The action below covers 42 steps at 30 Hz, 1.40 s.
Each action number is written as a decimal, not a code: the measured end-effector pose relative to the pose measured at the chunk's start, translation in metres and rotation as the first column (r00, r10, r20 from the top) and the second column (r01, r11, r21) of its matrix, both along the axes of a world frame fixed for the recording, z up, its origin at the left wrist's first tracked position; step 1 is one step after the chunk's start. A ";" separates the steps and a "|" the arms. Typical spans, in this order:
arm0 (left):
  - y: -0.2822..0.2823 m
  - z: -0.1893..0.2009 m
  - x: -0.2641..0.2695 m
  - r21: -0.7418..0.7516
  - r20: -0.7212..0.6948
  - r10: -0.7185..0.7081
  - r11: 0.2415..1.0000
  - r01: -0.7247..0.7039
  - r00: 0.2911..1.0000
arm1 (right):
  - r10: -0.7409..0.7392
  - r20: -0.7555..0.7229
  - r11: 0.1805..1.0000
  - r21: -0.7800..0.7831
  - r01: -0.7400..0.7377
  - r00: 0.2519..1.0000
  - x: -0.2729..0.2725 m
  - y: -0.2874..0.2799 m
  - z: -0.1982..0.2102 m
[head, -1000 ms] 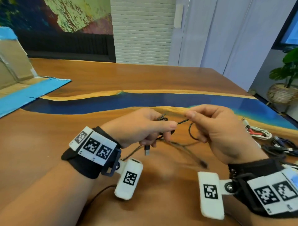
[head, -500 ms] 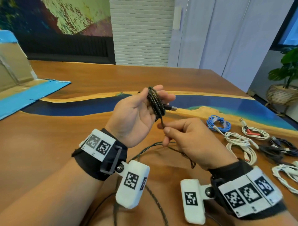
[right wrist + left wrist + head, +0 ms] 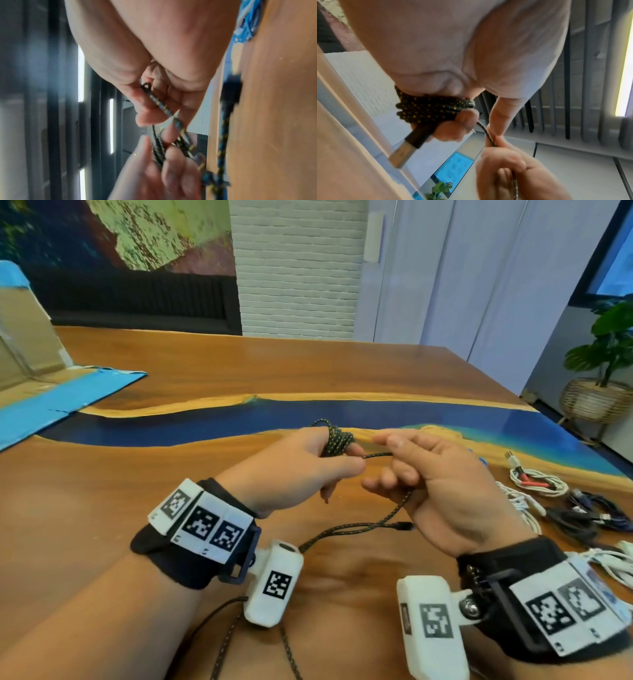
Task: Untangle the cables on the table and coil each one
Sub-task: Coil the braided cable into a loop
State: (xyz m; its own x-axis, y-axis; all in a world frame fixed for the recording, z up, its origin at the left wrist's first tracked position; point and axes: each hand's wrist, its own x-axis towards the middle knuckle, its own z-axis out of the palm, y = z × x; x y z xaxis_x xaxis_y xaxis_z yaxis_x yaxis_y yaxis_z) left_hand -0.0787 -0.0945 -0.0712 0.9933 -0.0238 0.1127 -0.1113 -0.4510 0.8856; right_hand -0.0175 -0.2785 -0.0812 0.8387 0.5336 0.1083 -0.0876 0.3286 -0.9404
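Head view: nearest me, slack of the braided cable (image 3: 356, 530) trails across the wooden table (image 3: 85, 491) under my wrists. My right hand (image 3: 442, 484) has its fingers curled, thumb and forefinger pinching the cable's free run. Just left of it, my left hand (image 3: 294, 470) grips the cable's coil (image 3: 337, 441), which is wound round its fingers. In the left wrist view the fingers are curled over those turns and the USB plug (image 3: 409, 144) sticks out from under them. To the right on the table lie the other cables: white bundles (image 3: 534, 482), a dark one (image 3: 582, 518), a blue one mostly hidden behind my right hand. At far left lies a cardboard box (image 3: 27, 337); at far right stands a potted plant (image 3: 606, 371).
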 end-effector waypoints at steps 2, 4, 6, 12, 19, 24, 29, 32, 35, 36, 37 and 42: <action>0.000 0.000 0.000 0.085 -0.015 0.016 0.996 -0.015 1.000 | -0.010 -0.077 0.999 0.041 0.013 0.997 0.003 -0.006 0.005; 0.001 0.000 0.000 0.116 -0.028 0.039 0.993 -0.035 0.999 | -0.052 -0.028 0.999 -0.018 0.051 0.998 0.009 -0.013 0.006; 0.004 0.000 -0.001 0.030 -0.066 0.010 1.000 -0.008 0.998 | -0.133 0.066 0.985 -0.102 0.139 0.989 0.016 -0.018 0.004; 0.006 0.005 -0.007 -0.416 -0.088 -0.190 0.899 0.137 0.978 | -0.200 0.193 0.962 -0.145 0.230 0.960 0.020 -0.017 -0.003; 0.010 0.010 -0.005 -0.659 0.002 -0.167 0.741 0.127 0.986 | -0.120 0.448 0.913 -0.301 0.276 0.886 0.018 -0.021 0.001; 0.007 0.009 -0.007 -0.722 0.075 -0.202 0.664 0.193 0.976 | -0.040 0.414 0.892 -0.395 0.219 0.910 0.017 -0.012 -0.007; 0.000 0.009 -0.006 -0.861 0.116 -0.195 0.470 0.197 0.974 | 0.029 0.254 0.921 -0.382 0.072 0.967 0.003 0.007 -0.010; -0.006 0.008 -0.005 -0.912 0.182 -0.178 0.338 0.234 0.967 | 0.014 0.285 0.920 -0.380 0.099 0.958 0.000 0.019 -0.017; -0.009 0.009 -0.002 -0.911 0.224 -0.040 0.346 0.224 0.974 | 0.142 0.301 0.886 -0.463 0.014 0.943 -0.005 0.024 -0.021; -0.008 0.009 0.001 -0.905 0.217 0.017 0.378 0.195 0.976 | 0.224 0.284 0.867 -0.495 -0.057 0.933 -0.008 0.025 -0.021; -0.006 0.008 0.003 -0.895 0.198 0.074 0.420 0.150 0.977 | 0.305 0.257 0.842 -0.522 -0.134 0.917 -0.012 0.026 -0.021; 0.002 0.002 0.007 -0.547 0.139 0.247 0.826 -0.133 0.959 | 0.532 0.205 0.739 -0.586 -0.332 0.821 -0.028 0.018 -0.014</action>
State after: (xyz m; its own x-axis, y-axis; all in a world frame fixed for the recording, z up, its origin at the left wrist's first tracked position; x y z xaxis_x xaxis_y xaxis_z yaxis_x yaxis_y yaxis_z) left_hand -0.0717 -0.0928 -0.0689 0.9276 0.2826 0.2443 -0.2680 0.0481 0.9622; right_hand -0.0451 -0.2602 -0.0957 0.4616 0.8853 -0.0560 0.2549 -0.1928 -0.9476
